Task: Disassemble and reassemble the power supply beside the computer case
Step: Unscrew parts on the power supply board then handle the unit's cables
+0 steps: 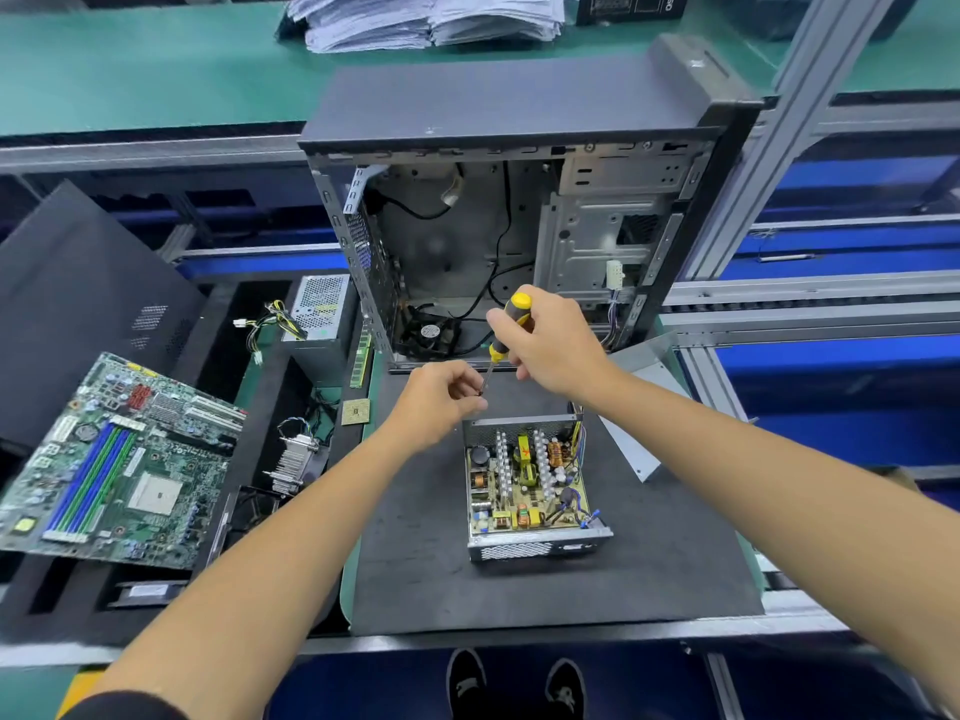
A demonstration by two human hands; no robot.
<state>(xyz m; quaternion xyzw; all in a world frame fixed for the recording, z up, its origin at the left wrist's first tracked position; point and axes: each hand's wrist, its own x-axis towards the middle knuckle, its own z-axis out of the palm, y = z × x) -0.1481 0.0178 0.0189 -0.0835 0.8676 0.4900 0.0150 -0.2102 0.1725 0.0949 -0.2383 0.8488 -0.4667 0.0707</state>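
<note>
— Yellow-and-black screwdriver (506,330), is it in the right hand (550,345)?
— Yes, fingers wrapped round the handle, tip angled down to the left hand (441,397), whose fingertips pinch at the tip; what they pinch is too small to tell.
— And the power supply (532,485)?
— Lid off, circuit board showing, on the dark mat (415,563) at the table's near edge, just in front of the open computer case (493,226).
</note>
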